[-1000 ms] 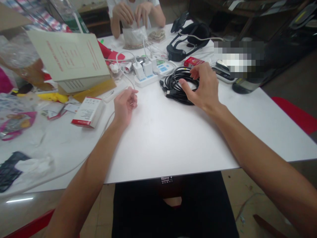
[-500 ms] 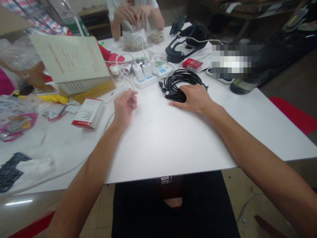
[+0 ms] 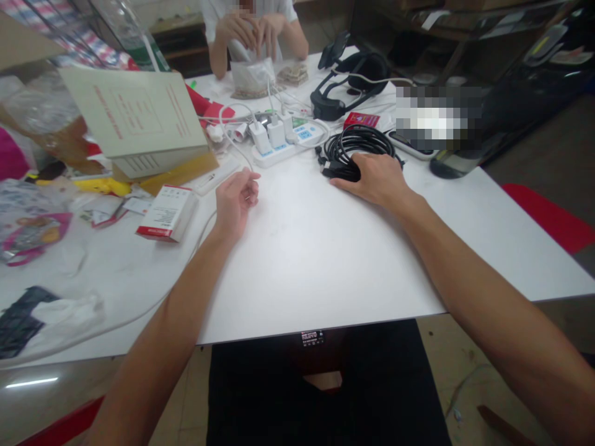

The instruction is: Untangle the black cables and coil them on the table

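A coil of black cable (image 3: 341, 155) lies on the white table, its connector ends at the left side. My right hand (image 3: 379, 176) grips the near side of this coil, thumb along the front and fingers over the loops; the fingertips are partly hidden. Resting on the table to the left is my left hand (image 3: 236, 201), fingers loosely curled inward with nothing seen in them. Beyond the gap between both hands sits a white power strip (image 3: 276, 155) with several plugs. A small red box (image 3: 361, 119) is just behind the coil, partly covered by it.
A black headset (image 3: 330, 102) and a phone (image 3: 411, 144) lie past the coil, near a dark bottle (image 3: 453, 164). On the left stand a white-and-red box (image 3: 168, 214) and an open carton (image 3: 134, 118). Across the table, a person handles a plastic bag (image 3: 253, 77).
My right hand has slid the cable coil to the right and slightly away, and it covers more of the red box. My left hand has hardly moved.
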`<control>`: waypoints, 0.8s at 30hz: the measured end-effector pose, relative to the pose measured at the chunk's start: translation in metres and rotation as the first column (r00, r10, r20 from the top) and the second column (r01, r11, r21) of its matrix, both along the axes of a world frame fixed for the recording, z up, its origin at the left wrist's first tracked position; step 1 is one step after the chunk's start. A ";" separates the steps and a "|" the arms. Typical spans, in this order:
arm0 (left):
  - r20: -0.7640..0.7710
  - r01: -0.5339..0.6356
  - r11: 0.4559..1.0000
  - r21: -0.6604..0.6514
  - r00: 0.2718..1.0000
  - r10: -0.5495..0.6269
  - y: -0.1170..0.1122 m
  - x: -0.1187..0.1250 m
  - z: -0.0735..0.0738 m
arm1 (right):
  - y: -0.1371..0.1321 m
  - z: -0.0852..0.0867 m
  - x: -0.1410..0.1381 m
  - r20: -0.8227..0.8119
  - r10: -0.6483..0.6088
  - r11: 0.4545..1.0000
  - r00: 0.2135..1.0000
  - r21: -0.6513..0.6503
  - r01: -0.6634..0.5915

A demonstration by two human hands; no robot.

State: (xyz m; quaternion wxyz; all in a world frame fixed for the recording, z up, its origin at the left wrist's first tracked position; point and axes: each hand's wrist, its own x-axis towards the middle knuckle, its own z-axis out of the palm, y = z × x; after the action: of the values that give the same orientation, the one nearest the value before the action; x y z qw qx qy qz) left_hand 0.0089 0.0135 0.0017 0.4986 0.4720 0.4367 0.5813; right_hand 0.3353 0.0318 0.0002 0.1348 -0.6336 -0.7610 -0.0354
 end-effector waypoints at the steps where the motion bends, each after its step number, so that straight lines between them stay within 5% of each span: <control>1: 0.002 -0.001 1.000 0.001 1.000 0.001 0.000 0.000 0.000 | 0.000 0.000 0.000 -0.009 0.001 1.000 1.000 0.012 -0.001; 8: 0.044 0.007 1.000 -0.020 0.999 -0.007 0.000 0.000 0.000 | 0.000 0.001 -0.002 -0.047 0.005 0.999 0.999 0.051 -0.002; 14: 0.086 0.046 0.999 -0.015 0.995 -0.045 0.003 -0.002 -0.002 | -0.001 0.010 -0.002 -0.149 -0.124 0.990 0.981 0.042 0.131; 18: 0.084 0.075 0.997 -0.005 0.994 -0.074 0.004 -0.005 -0.004 | 0.001 0.041 -0.006 -0.237 -0.240 0.969 0.941 0.000 0.247; 24: 0.085 0.109 0.994 0.021 0.990 -0.111 0.005 -0.007 -0.007 | 0.017 0.116 -0.012 -0.360 -0.328 0.912 0.873 0.121 0.392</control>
State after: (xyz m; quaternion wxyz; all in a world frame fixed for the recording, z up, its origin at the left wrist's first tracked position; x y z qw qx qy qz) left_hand 0.0015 0.0181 -0.0054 0.5445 0.4737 0.3835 0.5762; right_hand 0.3228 0.0485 0.1162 0.3118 -0.7456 -0.5884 -0.0251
